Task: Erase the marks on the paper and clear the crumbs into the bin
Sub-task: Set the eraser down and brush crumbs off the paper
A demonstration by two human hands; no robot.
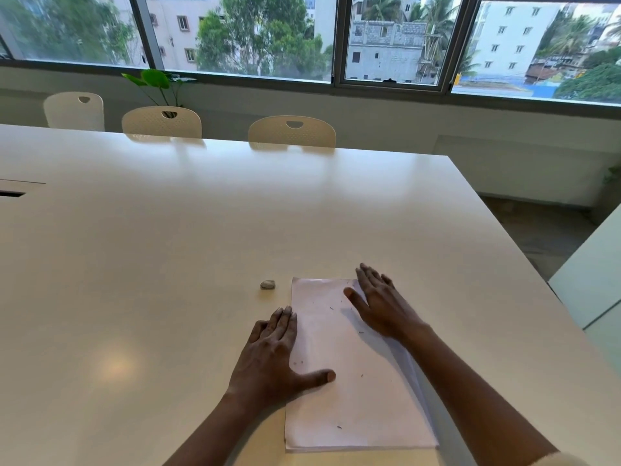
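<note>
Pressing crumb-strewn paper (356, 381) flat at counter's (201, 230) near edge with left hand (272, 358) and right hand (383, 304), fingers (285, 319) straight, gripping nothing.

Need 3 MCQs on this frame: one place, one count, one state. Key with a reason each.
1. The eraser lies: A on the paper; B on the table, left of the paper; C under the paper.
2. Chairs behind the table: A one; B five; C three.
3. The left hand is: A flat, fingers straight; B fisted; C gripping the eraser.
Key: B, it sits on bare table beside the paper's far left corner; C, three backs show at the far edge; A, it lies flat, thumb on the paper.
</note>
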